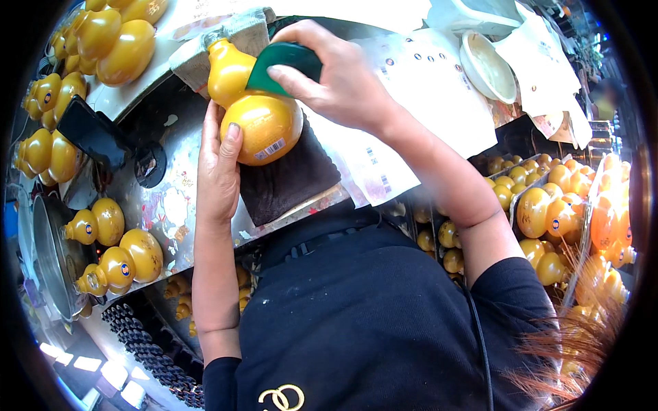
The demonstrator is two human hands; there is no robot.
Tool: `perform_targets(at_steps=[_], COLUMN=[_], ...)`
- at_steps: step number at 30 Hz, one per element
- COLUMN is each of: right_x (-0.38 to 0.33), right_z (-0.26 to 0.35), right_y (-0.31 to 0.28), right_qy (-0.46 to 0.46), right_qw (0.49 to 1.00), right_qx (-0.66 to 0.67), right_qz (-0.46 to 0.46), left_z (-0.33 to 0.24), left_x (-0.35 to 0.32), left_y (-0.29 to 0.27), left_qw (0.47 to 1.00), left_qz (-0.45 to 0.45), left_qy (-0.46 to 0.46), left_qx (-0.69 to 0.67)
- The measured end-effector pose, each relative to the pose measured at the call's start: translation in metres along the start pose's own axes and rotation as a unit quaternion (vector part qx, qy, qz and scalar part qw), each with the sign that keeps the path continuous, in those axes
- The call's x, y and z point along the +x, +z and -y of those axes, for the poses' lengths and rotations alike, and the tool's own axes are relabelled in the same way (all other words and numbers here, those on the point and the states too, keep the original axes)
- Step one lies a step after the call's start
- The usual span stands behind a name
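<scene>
A glossy yellow gourd-shaped bottle (pixel 264 127) lies tilted over a dark cloth pad (pixel 288 185), its narrow neck pointing away from me and resting by a folded grey cloth (pixel 240 38). My left hand (pixel 221 161) grips the bottle's wide lower bulb from the left, thumb on top. In my right hand (pixel 319 72) is a green flat scraper (pixel 288 65), pinched between thumb and fingers. Its edge presses against the bottle's waist and upper bulb. A small barcode label shows on the lower bulb.
More yellow gourd bottles stand at the far left (pixel 127 51) and near left (pixel 140 255). A phone on a stand (pixel 92 133) is left of my hands. White printed sheets (pixel 425 103) and a white bowl (pixel 488 67) lie to the right. Crates of gourd bottles (pixel 541 212) sit lower right.
</scene>
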State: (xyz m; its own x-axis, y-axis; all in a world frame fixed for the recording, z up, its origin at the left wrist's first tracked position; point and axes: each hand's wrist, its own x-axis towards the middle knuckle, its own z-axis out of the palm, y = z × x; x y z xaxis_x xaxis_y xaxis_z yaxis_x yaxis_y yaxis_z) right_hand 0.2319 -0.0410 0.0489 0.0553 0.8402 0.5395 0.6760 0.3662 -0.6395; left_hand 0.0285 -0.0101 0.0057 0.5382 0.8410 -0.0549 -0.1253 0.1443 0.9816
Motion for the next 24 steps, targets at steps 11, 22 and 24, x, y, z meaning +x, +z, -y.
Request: perform_targets(at_steps=[11, 22, 24], right_x=[-0.065, -0.076, -0.083], right_z=[0.052, 0.033, 0.029], right_y=[0.049, 0.026, 0.024], right_qy=[-0.209, -0.232, -0.241], right_qw=[0.971, 0.965, 0.965], right_qx=[-0.116, -0.116, -0.096], right_qz=[-0.027, -0.038, 0.026], left_z=[-0.004, -0.001, 0.002], left_x=[0.001, 0.005, 0.005], left_y=[-0.008, -0.014, -0.015], left_qw=[0.990, 0.989, 0.990], left_qz=[0.026, 0.043, 0.035], left_qy=[-0.043, -0.039, -0.037], left_qx=[-0.135, -0.134, -0.131])
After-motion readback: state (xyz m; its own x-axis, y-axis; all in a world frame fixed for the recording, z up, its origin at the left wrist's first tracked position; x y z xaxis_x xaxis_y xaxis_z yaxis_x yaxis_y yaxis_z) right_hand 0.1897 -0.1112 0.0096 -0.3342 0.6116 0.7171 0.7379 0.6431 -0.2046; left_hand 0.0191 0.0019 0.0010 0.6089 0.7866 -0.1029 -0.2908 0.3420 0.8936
